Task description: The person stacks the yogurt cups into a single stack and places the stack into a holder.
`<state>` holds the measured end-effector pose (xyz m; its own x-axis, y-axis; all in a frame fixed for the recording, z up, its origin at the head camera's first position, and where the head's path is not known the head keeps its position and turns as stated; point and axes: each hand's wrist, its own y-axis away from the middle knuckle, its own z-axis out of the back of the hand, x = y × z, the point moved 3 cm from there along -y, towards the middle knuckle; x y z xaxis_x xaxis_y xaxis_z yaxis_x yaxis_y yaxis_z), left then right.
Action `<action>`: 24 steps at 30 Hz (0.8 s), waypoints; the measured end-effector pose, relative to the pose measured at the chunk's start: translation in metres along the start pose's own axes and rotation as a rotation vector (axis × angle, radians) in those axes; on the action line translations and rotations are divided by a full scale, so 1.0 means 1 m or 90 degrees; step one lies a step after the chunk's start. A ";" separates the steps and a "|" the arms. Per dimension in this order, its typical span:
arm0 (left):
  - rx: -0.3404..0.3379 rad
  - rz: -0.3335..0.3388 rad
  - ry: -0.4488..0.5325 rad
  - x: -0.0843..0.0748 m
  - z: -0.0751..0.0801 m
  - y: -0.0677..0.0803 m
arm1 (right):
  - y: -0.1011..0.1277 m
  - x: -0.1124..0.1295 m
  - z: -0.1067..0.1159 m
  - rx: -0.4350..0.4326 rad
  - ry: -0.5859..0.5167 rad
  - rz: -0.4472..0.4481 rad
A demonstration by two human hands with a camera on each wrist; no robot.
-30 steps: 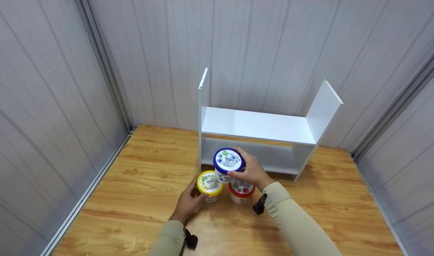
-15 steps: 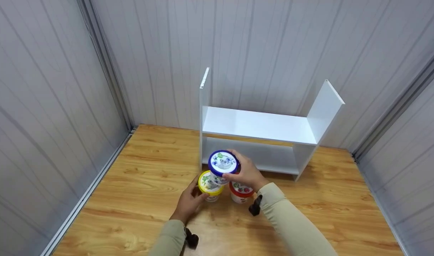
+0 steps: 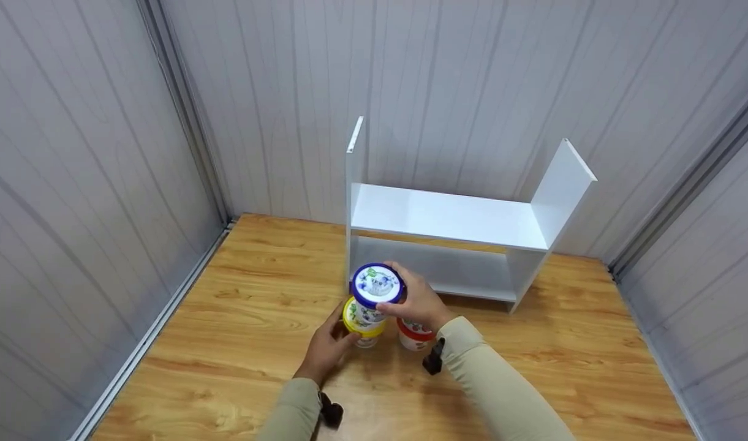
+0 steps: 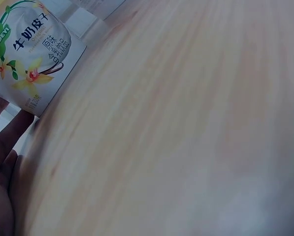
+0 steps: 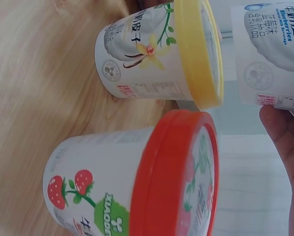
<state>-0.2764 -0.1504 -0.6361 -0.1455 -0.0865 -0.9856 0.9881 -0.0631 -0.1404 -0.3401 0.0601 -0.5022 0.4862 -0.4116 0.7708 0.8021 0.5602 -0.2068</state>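
My right hand (image 3: 420,300) grips a blue-lidded paper tub (image 3: 377,285) by its sides, thumb in front. The word Blueberries shows on this tub in the right wrist view. It hangs above a yellow-lidded tub (image 3: 365,334), a narrow gap between its base and that lid (image 5: 203,54). My left hand (image 3: 326,350) holds the yellow-lidded tub from the left; its printed side (image 4: 31,54) carries a yellow flower. Upright on the table, just right of it, stands a red-lidded tub (image 3: 415,338) with strawberries on it, partly hidden by my right hand.
Behind the tubs stands a white two-tier shelf (image 3: 450,214) with tall side panels. The wooden tabletop (image 3: 251,294) spreads around it, bordered by pale panelled walls (image 3: 275,110) at the back and both sides.
My right hand has carried the blue-lidded tub left and slightly toward me, from between the other two tubs to above the yellow lid. My left hand stays on the yellow-lidded tub.
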 end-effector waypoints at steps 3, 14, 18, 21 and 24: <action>0.002 0.001 -0.001 0.002 0.000 -0.001 | 0.000 -0.001 -0.003 0.006 0.001 0.003; -0.014 0.010 -0.029 0.004 0.000 -0.002 | -0.002 -0.002 -0.012 0.016 -0.020 -0.019; -0.016 0.025 -0.028 0.003 0.002 -0.001 | -0.003 -0.002 -0.014 0.024 -0.025 -0.031; -0.016 0.031 -0.031 0.002 0.002 -0.001 | -0.003 -0.003 -0.015 0.025 -0.020 -0.036; -0.014 0.020 -0.037 0.002 0.002 -0.001 | -0.004 -0.003 -0.015 0.024 -0.014 -0.035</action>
<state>-0.2781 -0.1520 -0.6376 -0.1171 -0.1452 -0.9825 0.9929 -0.0378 -0.1127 -0.3395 0.0483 -0.5132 0.4341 -0.4265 0.7935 0.8131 0.5648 -0.1412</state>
